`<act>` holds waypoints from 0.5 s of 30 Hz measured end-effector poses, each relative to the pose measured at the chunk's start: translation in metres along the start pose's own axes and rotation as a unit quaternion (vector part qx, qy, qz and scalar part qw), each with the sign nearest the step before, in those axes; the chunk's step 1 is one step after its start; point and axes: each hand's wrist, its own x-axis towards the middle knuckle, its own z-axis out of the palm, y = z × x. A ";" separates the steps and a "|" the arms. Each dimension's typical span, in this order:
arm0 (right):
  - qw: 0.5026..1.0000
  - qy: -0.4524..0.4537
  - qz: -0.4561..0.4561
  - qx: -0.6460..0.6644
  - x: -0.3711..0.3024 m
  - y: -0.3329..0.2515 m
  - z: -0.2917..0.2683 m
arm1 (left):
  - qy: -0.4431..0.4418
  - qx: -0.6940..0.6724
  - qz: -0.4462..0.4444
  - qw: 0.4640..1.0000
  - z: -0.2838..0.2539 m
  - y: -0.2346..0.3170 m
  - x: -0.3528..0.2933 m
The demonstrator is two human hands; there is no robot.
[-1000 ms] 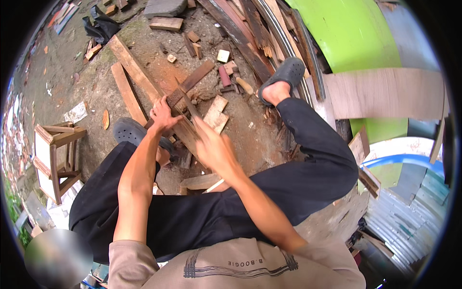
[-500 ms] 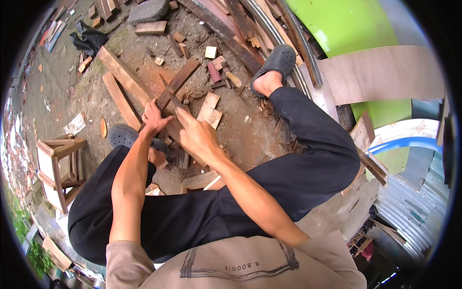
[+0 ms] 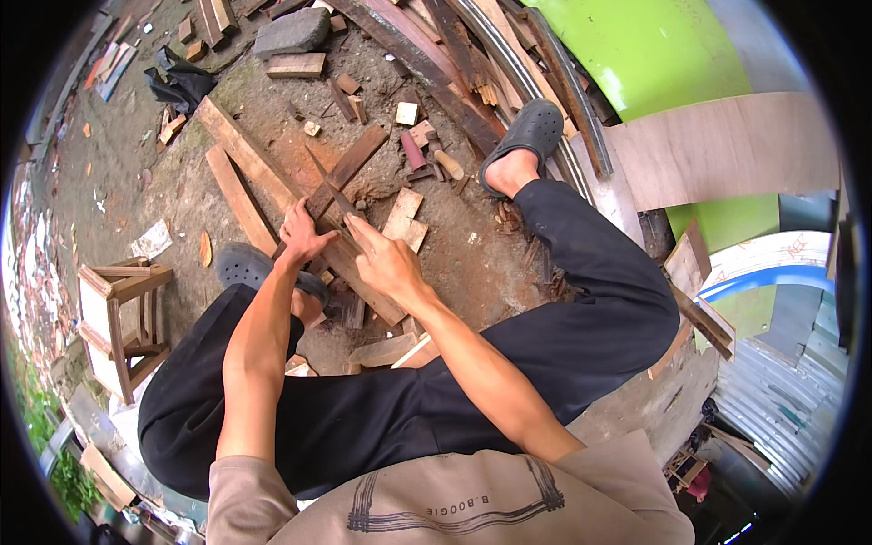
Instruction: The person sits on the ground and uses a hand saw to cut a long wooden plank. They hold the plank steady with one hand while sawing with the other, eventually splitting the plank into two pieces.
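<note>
My right hand (image 3: 389, 263) grips a handsaw (image 3: 329, 182) with a dark, tapering blade, its index finger laid along the blade's near end. The handle is hidden in the palm. The blade crosses a short dark wood piece (image 3: 359, 154), its tip pointing away from me. My left hand (image 3: 307, 234) presses down on this piece just left of the blade, thumb stretched toward the saw. Underneath, a long wooden plank (image 3: 238, 138) runs slantwise from far left to near right. Whether the blade has cut into the wood I cannot tell.
Another board (image 3: 238, 200) lies left of the plank. Wood offcuts (image 3: 404, 218), a grey stone block (image 3: 292, 33) and a black plastic sheet (image 3: 180, 82) are scattered about. A small wooden stool (image 3: 113, 318) lies at left. Long timbers and metal bars (image 3: 572, 91) lie beside my right foot.
The whole view has shifted slightly. My right hand with the saw sits a little farther right of my left hand, which keeps its place on the wood piece.
</note>
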 end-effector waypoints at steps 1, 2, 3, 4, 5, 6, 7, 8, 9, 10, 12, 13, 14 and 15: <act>1.000 -0.009 0.004 0.008 0.001 -0.001 0.002 | 0.011 0.000 0.015 1.000 0.004 -0.006 0.003; 0.998 0.035 -0.052 0.020 -0.018 0.004 0.003 | 0.006 0.000 0.005 1.000 0.006 -0.011 0.002; 0.990 0.080 -0.111 0.034 -0.046 0.014 0.002 | 0.005 -0.001 -0.005 1.000 0.006 -0.015 0.003; 0.977 0.113 -0.168 0.061 -0.071 0.025 -0.002 | 0.001 -0.002 -0.009 1.000 0.005 -0.014 0.005; 0.975 0.121 -0.176 0.064 -0.083 0.030 -0.008 | 0.000 0.008 -0.006 1.000 0.005 -0.011 0.003; 0.972 0.127 -0.186 0.066 -0.094 0.033 -0.013 | 0.001 0.007 -0.004 1.000 0.005 -0.010 0.002; 0.982 0.107 -0.147 0.044 -0.098 0.027 -0.018 | 0.003 0.009 -0.002 1.000 0.006 -0.011 0.001; 0.990 0.087 -0.107 0.022 -0.097 0.023 -0.021 | 0.005 0.010 -0.001 1.000 0.006 -0.012 0.001; 0.986 0.097 -0.135 0.009 -0.083 0.023 -0.011 | 0.002 0.009 0.007 1.000 0.005 -0.007 0.001; 0.994 0.062 -0.091 -0.004 -0.061 0.004 -0.007 | 0.001 0.008 0.005 1.000 0.005 -0.010 -0.003; 0.997 0.043 -0.052 -0.025 -0.012 -0.013 0.003 | 0.002 0.002 0.011 1.000 0.003 -0.005 0.000; 0.996 0.059 -0.056 -0.033 0.012 0.000 0.014 | 0.001 -0.002 0.010 1.000 0.005 0.003 0.003; 0.995 0.070 -0.060 -0.035 0.022 0.009 0.024 | -0.001 0.000 0.003 1.000 0.007 0.005 0.002; 1.000 -0.018 0.012 -0.018 0.009 -0.011 0.009 | -0.002 0.004 -0.011 1.000 0.005 -0.005 0.001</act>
